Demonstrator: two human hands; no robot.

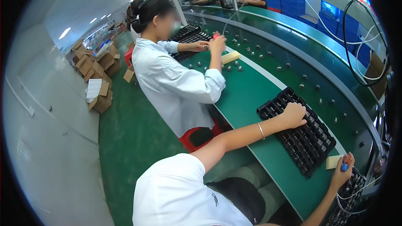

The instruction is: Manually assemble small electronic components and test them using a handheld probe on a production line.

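Basically:
1. Left hand (294, 115) lies flat, palm down, fingers spread a little, on the near top corner of a black tray (298, 136) of small parts; it presses, it doesn't grip
2. The tray lies flat on the green bench (247, 96), long side running from 11 to 5 o'clock, at about 3 o'clock from the person's left shoulder
3. Right hand (341, 171) is at 5 o'clock of the tray, fingers curled shut around a small tool with a red and blue grip (345, 164); a cord (347, 203) hangs below it
4. A tan block (333, 162) lies touching the tray's low end, just beside that hand
5. My read on handling: the tray looks like thin moulded plastic, light, likely to flex and to slide on the smooth bench; parts sit loose in pockets, so keep it level, hold it by two opposite long edges, not one corner
6. A second dark tray (351, 186) sits at 5 o'clock, partly hidden
7. A co-worker in a white coat (176, 83) works at 11 o'clock
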